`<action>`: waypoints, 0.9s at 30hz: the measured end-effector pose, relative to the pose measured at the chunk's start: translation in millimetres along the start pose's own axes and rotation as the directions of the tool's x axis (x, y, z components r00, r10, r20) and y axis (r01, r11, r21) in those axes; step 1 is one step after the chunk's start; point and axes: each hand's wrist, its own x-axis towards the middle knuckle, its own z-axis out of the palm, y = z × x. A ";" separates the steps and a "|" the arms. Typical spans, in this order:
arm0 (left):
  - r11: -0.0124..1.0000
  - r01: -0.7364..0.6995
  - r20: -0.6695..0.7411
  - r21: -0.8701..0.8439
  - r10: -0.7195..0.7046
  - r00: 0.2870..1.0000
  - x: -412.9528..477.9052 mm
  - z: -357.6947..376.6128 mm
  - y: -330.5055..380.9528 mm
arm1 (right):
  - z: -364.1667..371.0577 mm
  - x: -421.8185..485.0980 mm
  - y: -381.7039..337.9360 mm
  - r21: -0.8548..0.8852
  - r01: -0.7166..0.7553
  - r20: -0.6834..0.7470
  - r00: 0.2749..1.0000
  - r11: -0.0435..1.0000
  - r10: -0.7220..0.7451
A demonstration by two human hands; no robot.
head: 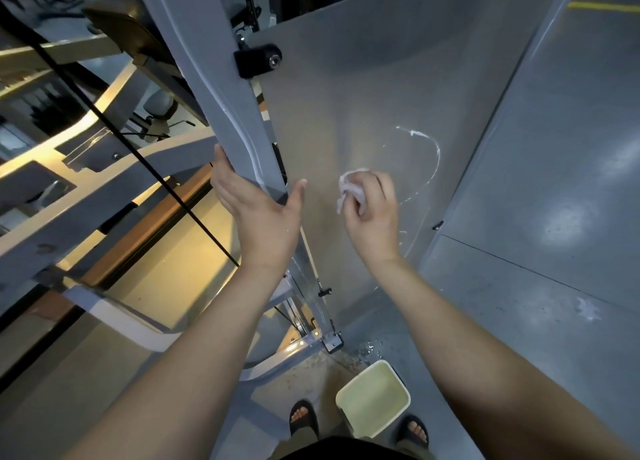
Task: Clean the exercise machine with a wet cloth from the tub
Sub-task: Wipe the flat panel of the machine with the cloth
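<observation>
Grey gym floor (pixel 554 182) lies below a person wiping the flat grey panel (pixel 346 96) of an exercise machine.
The bunched wet cloth (pixel 349 189) is pressed against the panel in the right hand (pixel 372 213), whose grip is curled tight round it. A curved white soapy streak (pixel 433 148) arcs on the panel just to its right. The left hand (pixel 256 210) rests on the upright post (pixel 221 96) beside the panel, its grip wide, fingers straight along the post and thumb spread. On the floor, the pale tub (pixel 374 397) stands between two sandalled feet (pixel 304 418), with water drops (pixel 367 350) spattered just beyond it.
</observation>
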 end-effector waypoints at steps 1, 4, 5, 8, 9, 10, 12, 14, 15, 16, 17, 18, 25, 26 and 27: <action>1.000 -0.002 -0.004 0.010 0.002 1.000 0.3 0.0 -0.7 | 5.0 -6.6 0.8 -0.016 -0.011 0.024 1.000 1.000 0.012; 1.000 -0.023 -0.019 0.020 0.024 1.000 0.2 0.4 -2.1 | 10.5 -28.9 18.0 -0.103 0.131 0.269 0.958 0.986 -0.099; 1.000 -0.023 -0.019 0.017 0.023 1.000 0.3 0.2 -1.4 | 7.4 -27.8 23.9 -0.116 0.169 0.315 0.941 0.979 -0.125; 1.000 -0.009 -0.015 0.009 0.009 1.000 -0.1 0.7 -0.6 | -1.5 -7.9 22.3 -0.103 0.147 0.249 0.961 0.984 -0.117; 1.000 0.001 -0.015 0.006 -0.001 1.000 -0.1 0.9 -0.1 | -2.2 -3.4 19.1 -0.073 0.107 0.172 0.981 0.992 -0.094; 1.000 0.008 -0.016 0.003 -0.008 1.000 -0.1 0.8 0.4 | -0.2 -2.8 17.7 -0.039 0.070 0.109 0.992 0.997 -0.065; 1.000 0.010 -0.020 -0.001 -0.010 1.000 -0.7 0.7 1.6 | 8.1 -13.5 20.7 -0.049 0.027 0.106 0.994 0.998 -0.021; 1.000 0.005 -0.033 0.000 -0.005 0.999 -1.6 0.7 2.3 | 15.0 -32.4 33.7 -0.122 0.046 0.226 0.974 0.991 -0.017; 1.000 0.003 -0.036 0.003 -0.003 0.999 -2.0 0.4 3.2 | 13.6 -37.9 39.1 -0.142 0.063 0.282 0.959 0.988 -0.021; 1.000 0.004 -0.036 0.005 -0.004 0.999 -2.2 0.6 3.4 | 9.9 -36.6 41.2 -0.142 0.073 0.308 0.951 0.987 -0.026; 1.000 0.008 -0.033 0.006 -0.008 0.999 -2.5 0.5 3.6 | 6.2 -30.2 40.0 -0.123 0.073 0.297 0.954 0.990 -0.033; 1.000 0.013 -0.029 0.003 -0.013 0.999 -2.6 0.3 3.7 | 2.6 -20.8 35.4 -0.092 0.054 0.250 0.968 0.994 -0.029; 1.000 0.006 -0.037 0.000 -0.006 0.999 -1.4 1.6 3.6 | 13.5 -31.5 37.8 -0.062 -0.044 0.184 0.981 0.997 0.055; 1.000 0.005 -0.033 0.004 -0.005 0.999 -1.3 1.5 2.3 | 12.2 -39.1 43.7 -0.116 -0.009 0.257 0.966 0.993 0.039; 1.000 0.007 -0.028 0.008 -0.007 1.000 -1.0 1.6 1.3 | 9.2 -39.5 46.5 -0.144 0.016 0.296 0.955 0.989 0.027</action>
